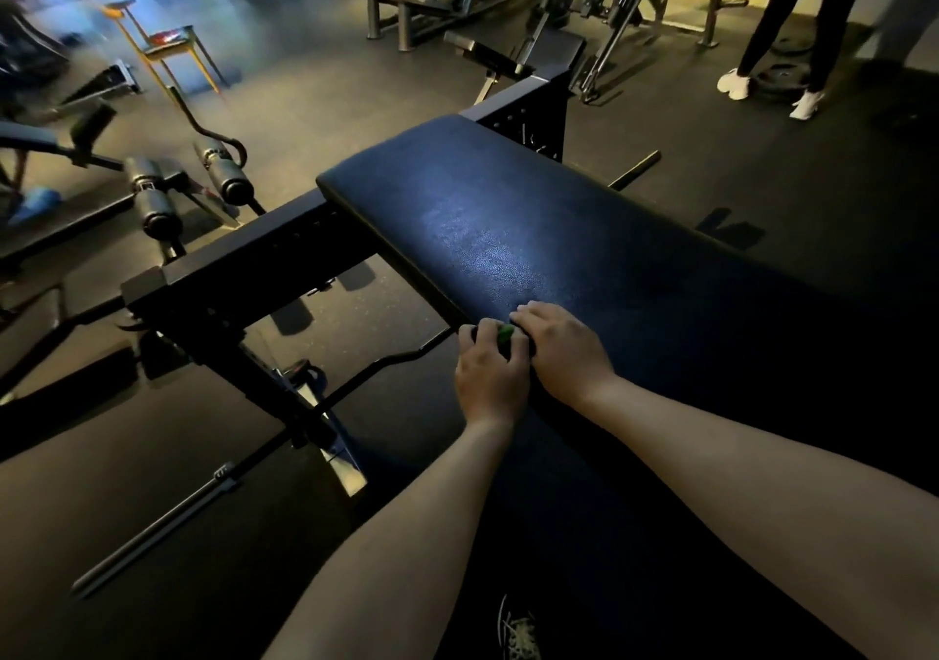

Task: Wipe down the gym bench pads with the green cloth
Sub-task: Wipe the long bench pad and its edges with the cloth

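A long dark blue bench pad (508, 212) runs from the middle of the view toward the lower right. At its near left edge both my hands meet. A small patch of the green cloth (505, 335) shows between them; the rest of it is hidden. My left hand (490, 372) curls its fingers around the cloth at the pad's edge. My right hand (561, 349) lies knuckles-up on the pad, fingers bent down onto the cloth.
The bench's black steel frame (244, 273) juts out to the left, with roller pads (152, 197) beyond it. A bar (152, 532) lies on the floor at lower left. A person's legs (782, 29) stand at upper right among other machines. A yellow chair (167, 50) stands far left.
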Tool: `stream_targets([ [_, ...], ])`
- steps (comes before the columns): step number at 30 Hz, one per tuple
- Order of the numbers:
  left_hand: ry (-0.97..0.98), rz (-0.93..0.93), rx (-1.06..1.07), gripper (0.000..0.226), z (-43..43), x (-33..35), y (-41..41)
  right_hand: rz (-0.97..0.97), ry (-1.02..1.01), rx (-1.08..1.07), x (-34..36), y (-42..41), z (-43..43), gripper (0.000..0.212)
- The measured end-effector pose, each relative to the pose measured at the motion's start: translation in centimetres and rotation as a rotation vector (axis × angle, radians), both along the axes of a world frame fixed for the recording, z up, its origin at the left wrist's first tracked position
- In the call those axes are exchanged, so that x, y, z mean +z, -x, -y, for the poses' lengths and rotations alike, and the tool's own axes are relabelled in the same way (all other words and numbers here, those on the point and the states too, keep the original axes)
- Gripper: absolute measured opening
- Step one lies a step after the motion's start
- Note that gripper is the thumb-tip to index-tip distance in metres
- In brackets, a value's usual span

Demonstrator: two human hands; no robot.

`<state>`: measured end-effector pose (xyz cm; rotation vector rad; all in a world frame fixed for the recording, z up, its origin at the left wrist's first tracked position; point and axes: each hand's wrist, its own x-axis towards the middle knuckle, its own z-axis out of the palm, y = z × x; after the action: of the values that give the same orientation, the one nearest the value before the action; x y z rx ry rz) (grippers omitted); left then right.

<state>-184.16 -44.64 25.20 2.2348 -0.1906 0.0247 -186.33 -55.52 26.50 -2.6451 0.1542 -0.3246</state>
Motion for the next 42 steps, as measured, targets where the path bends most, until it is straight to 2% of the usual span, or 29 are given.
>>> stream_targets([
  [5, 0.211, -0.066, 0.089, 0.021, -1.1, -0.9, 1.8, 0.009, 0.026, -0.057, 0.2, 0.4, -0.2, 0.018],
  [7, 0.287, -0.076, 0.171, 0.023, -1.8, -0.9, 0.3, 0.013, 0.03, -0.069, 0.6, -0.2, -0.6, 0.021],
  [11, 0.401, -0.123, 0.31, 0.025, -3.0, 0.1, -6.2, 0.05, -0.01, -0.056, 0.9, -3.0, -2.0, 0.032],
  [16, 0.403, -0.144, 0.384, 0.024, -4.1, -0.6, -15.8, 0.035, -0.038, 0.019, 0.7, -8.0, -3.8, 0.034],
  [20, 0.439, -0.354, 0.387, 0.025, -2.8, -2.1, -21.0, -0.01, 0.059, 0.008, -0.3, -11.3, -4.0, 0.036],
  [26, 0.339, -0.323, 0.38, 0.033, -1.8, -1.4, -18.5, 0.019, 0.131, -0.018, -1.2, -11.4, -4.3, 0.034],
  [32, 0.192, -0.266, 0.187, 0.027, -2.7, -2.2, -12.7, 0.052, 0.094, -0.036, -0.9, -11.0, -4.5, 0.036],
  [37, 0.202, -0.293, 0.092, 0.025, -3.9, -3.0, -9.6, 0.077, 0.053, -0.055, -0.8, -11.1, -4.4, 0.036],
  [39, 0.263, -0.291, 0.14, 0.017, -3.7, -2.7, -10.1, 0.086, 0.037, -0.057, -0.8, -11.0, -4.3, 0.035],
  [42, 0.374, -0.232, 0.289, 0.019, -3.4, -1.9, -12.3, 0.083, 0.01, -0.079, -0.8, -11.0, -4.3, 0.035],
])
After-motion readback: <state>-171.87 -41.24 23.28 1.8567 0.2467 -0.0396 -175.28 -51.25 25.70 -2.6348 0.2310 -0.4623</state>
